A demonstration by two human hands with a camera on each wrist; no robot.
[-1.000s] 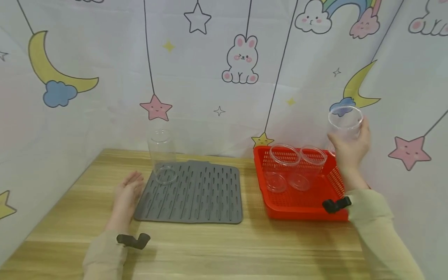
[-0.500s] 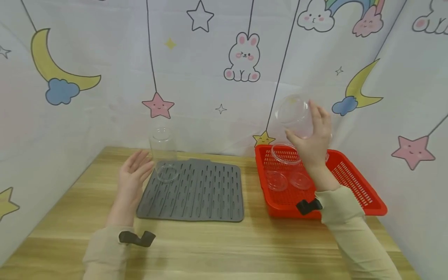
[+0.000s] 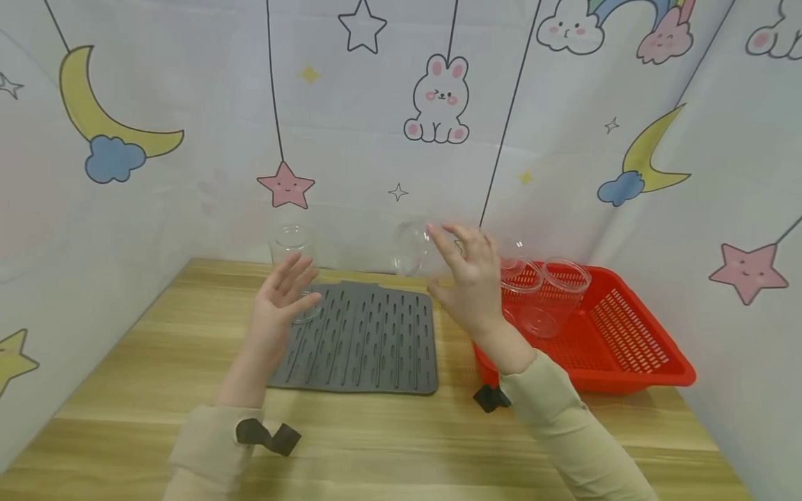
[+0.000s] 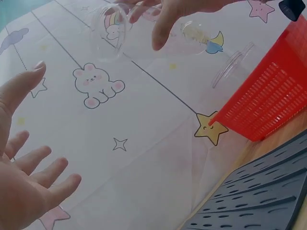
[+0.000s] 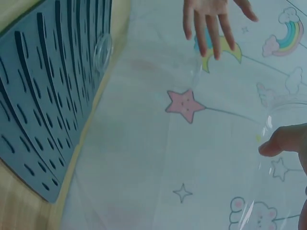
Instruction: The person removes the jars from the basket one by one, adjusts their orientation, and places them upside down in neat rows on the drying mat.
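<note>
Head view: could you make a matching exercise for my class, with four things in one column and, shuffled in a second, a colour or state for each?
Column one
1. basket
2. mat
3. left hand
4. right hand

Column two
A. grips a clear cup
B. grey, flat on the table
C. fingers extended, gripping nothing
D. red, with other clear cups inside

Right pairs: 1-D, 2-B, 3-C, 4-A
</note>
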